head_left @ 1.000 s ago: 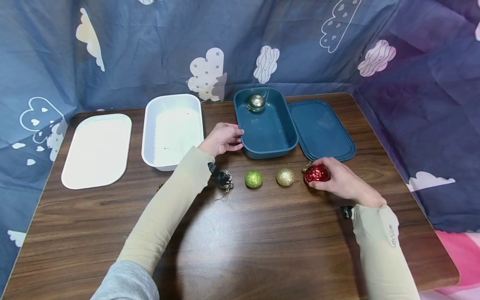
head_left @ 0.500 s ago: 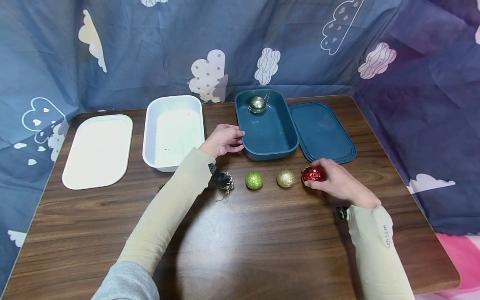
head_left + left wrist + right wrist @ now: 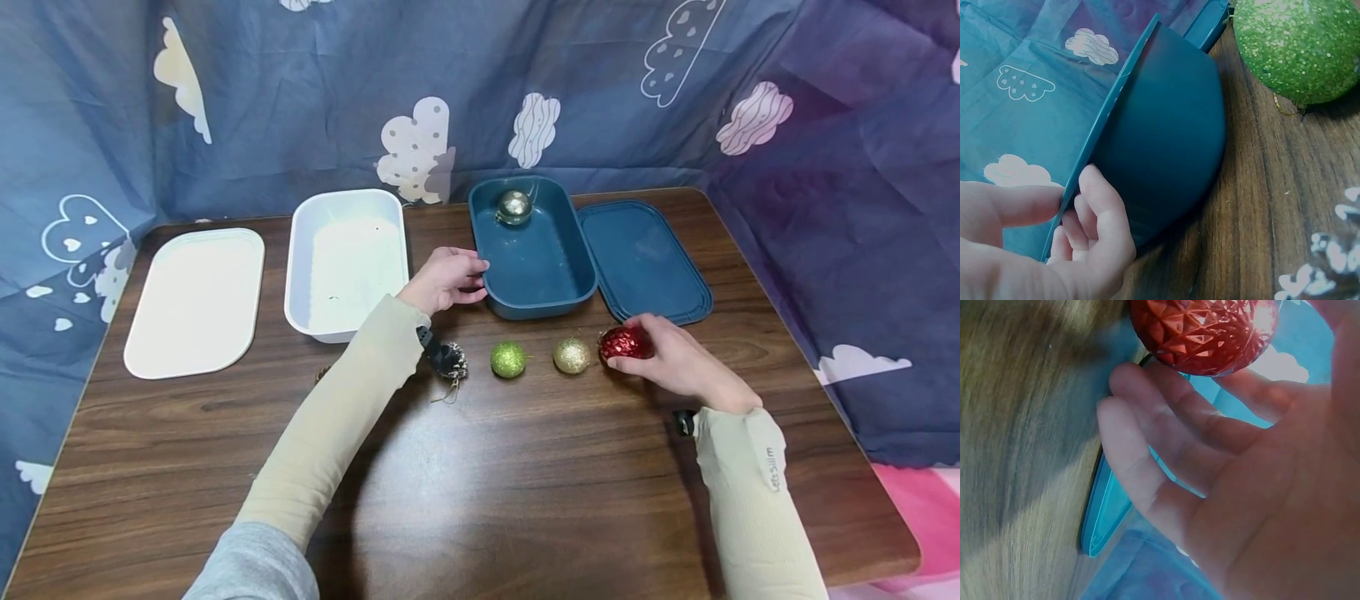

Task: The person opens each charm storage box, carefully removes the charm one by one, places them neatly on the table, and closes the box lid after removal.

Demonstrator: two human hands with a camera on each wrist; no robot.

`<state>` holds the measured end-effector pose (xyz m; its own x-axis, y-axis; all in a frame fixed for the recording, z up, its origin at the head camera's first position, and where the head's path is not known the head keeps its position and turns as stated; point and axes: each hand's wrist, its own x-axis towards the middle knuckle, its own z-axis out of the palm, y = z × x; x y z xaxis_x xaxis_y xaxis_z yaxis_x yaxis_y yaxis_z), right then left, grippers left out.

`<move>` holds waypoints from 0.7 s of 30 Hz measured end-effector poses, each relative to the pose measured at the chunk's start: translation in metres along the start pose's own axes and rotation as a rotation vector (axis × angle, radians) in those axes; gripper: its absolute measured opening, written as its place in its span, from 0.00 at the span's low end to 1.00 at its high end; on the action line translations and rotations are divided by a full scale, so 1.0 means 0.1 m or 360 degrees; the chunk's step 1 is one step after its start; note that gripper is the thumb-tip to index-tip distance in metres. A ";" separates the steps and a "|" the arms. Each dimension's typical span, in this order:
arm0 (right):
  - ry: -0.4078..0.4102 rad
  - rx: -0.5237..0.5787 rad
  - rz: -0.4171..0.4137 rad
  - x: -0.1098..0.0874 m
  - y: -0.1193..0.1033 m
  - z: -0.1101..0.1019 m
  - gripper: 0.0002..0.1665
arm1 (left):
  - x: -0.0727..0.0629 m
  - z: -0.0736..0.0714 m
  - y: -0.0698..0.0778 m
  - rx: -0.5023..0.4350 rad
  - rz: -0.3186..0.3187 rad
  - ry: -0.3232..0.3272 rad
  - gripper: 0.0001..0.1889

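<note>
Where the red bauble (image 3: 621,343) is, a gold ball (image 3: 572,356) crowds it.

At the head view's centre, a black wrist device (image 3: 425,336) covers part of a white-tipped pinecone (image 3: 454,361), blurred and cropped at the left wrist view's lower right. Left of it, the beige sleeve (image 3: 348,408) hides most of a brownish object (image 3: 322,373), unidentifiable. The right hand (image 3: 678,358) covers one side of the red bauble (image 3: 619,343).

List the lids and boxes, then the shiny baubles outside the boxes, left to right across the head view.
White lid, white box, blue box, blue lid; then green bauble, gold bauble, red bauble.
</note>
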<state>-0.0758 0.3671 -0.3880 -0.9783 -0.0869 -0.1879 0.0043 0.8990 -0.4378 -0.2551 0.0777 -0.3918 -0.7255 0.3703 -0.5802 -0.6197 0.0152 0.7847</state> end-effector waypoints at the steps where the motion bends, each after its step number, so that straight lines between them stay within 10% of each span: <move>1: 0.0003 0.0001 -0.0003 0.00 0.00 0.00 0.38 | 0.00 0.00 0.00 -0.0001 0.0000 0.0001 0.26; 21: -0.0046 0.0000 0.0085 -0.02 0.01 -0.02 0.40 | 0.01 0.00 -0.01 -0.0002 0.0011 0.0013 0.25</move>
<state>-0.0747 0.3687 -0.3862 -0.9703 -0.0515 -0.2364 0.0560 0.9027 -0.4266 -0.2553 0.0783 -0.3929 -0.7321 0.3630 -0.5763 -0.6150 0.0115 0.7885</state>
